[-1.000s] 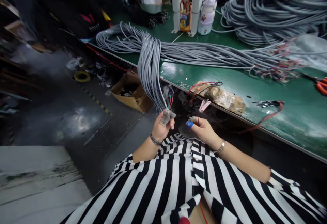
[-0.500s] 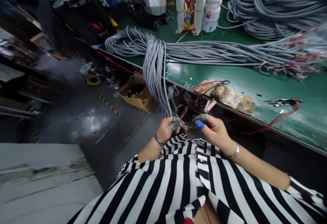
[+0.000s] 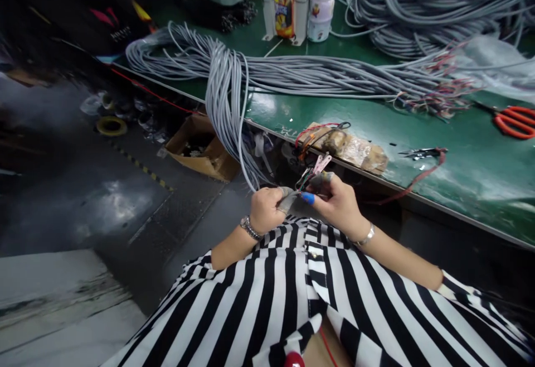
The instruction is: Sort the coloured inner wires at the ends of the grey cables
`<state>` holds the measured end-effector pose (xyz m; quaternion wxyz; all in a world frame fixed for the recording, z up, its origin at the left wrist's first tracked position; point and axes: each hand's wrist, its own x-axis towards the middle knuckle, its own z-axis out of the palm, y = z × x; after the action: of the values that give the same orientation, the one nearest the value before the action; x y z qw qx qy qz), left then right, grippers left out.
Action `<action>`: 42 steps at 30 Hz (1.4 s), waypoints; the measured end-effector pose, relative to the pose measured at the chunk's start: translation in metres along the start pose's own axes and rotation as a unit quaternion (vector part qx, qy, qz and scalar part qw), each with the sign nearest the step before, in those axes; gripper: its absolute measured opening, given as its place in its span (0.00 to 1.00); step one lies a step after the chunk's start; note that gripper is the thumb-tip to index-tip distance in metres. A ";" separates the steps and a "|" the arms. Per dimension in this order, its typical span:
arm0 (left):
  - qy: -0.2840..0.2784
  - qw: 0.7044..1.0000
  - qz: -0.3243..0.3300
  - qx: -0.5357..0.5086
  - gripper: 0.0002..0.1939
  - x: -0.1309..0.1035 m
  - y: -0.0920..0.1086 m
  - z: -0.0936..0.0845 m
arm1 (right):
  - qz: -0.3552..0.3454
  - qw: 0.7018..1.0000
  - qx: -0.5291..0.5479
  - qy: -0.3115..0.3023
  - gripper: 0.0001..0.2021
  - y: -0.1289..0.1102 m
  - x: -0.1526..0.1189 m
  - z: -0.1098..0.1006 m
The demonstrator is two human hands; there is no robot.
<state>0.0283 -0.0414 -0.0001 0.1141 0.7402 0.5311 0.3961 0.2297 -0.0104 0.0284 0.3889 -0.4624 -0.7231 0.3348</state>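
Note:
My left hand (image 3: 268, 208) is closed on the end of a grey cable (image 3: 243, 163) that hangs down from the table. Grey coverings wrap its thumb and finger. Thin colored wires (image 3: 307, 177) fan out from the cable end, between the two hands. My right hand (image 3: 339, 204), with blue tape on the thumb and a grey covering on a finger, pinches at these wires close to the left fingertips. Exactly which strands it grips is hidden by the fingers. Just behind the right fingers is a pink clip (image 3: 322, 164) at the table edge.
A thick bundle of grey cables (image 3: 317, 74) lies along the green table (image 3: 472, 188). Nearby are a taped block (image 3: 359, 154), small snips (image 3: 422, 154), orange-handled scissors (image 3: 515, 121), a bottle (image 3: 321, 7) and large cable coils (image 3: 434, 4). An open cardboard box (image 3: 200, 149) stands below the table.
My hands have come together; the right fingers now meet the wires at the left fingertips. The camera has turned slightly right, bringing the orange-handled scissors into view.

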 end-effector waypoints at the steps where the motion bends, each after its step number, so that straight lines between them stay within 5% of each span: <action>1: 0.000 0.999 0.022 0.029 0.10 0.000 0.000 0.001 | 0.006 1.000 0.013 -0.004 0.11 0.001 0.002 0.004; 5: -0.001 0.998 0.036 0.059 0.10 -0.002 -0.001 0.002 | -0.015 0.998 0.063 0.012 0.05 0.006 0.004 0.012; 8: -0.017 1.000 -0.024 -0.004 0.08 -0.001 0.001 0.002 | -0.122 0.992 -0.011 0.034 0.03 0.009 0.000 0.012; 11: -0.017 0.985 -0.112 -0.133 0.09 0.003 0.004 0.001 | -0.302 0.947 -0.089 -0.058 0.09 0.012 -0.005 0.013; 13: -0.008 0.961 -0.173 -0.214 0.11 0.006 0.006 -0.001 | -0.354 0.916 -0.118 -0.148 0.11 0.015 -0.006 0.015; 18: 0.007 0.916 -0.254 -0.309 0.16 0.009 0.005 -0.006 | -0.248 0.931 -0.104 -0.245 0.05 0.016 0.000 0.004; 24: -0.012 0.923 -0.220 -0.315 0.14 -0.001 -0.004 -0.005 | -0.078 0.996 0.019 -0.025 0.11 0.004 0.012 -0.028; 26: -0.018 0.929 -0.205 -0.307 0.13 -0.002 -0.005 -0.004 | -0.049 0.999 -0.005 -0.023 0.13 0.000 0.018 -0.028; 30: -0.038 0.941 -0.166 -0.291 0.12 0.000 -0.005 -0.005 | 0.017 0.988 0.038 -0.147 0.16 -0.001 0.028 -0.013; 33: -0.060 0.936 -0.159 -0.309 0.14 0.000 -0.007 -0.008 | 0.062 0.971 0.142 -0.183 0.17 0.003 0.027 0.003; 38: -0.069 0.883 -0.208 -0.415 0.22 -0.007 -0.015 -0.004 | 0.130 0.936 0.260 -0.201 0.20 0.006 0.017 0.026; 42: -0.017 0.829 -0.255 -0.497 0.24 -0.007 -0.019 0.006 | 0.148 0.926 0.284 -0.199 0.22 0.002 0.017 0.035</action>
<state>0.0187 -0.0381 -0.0183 0.5726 0.4289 0.4305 0.5504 0.1950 0.0018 0.0141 0.2980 -0.3586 -0.5837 0.6648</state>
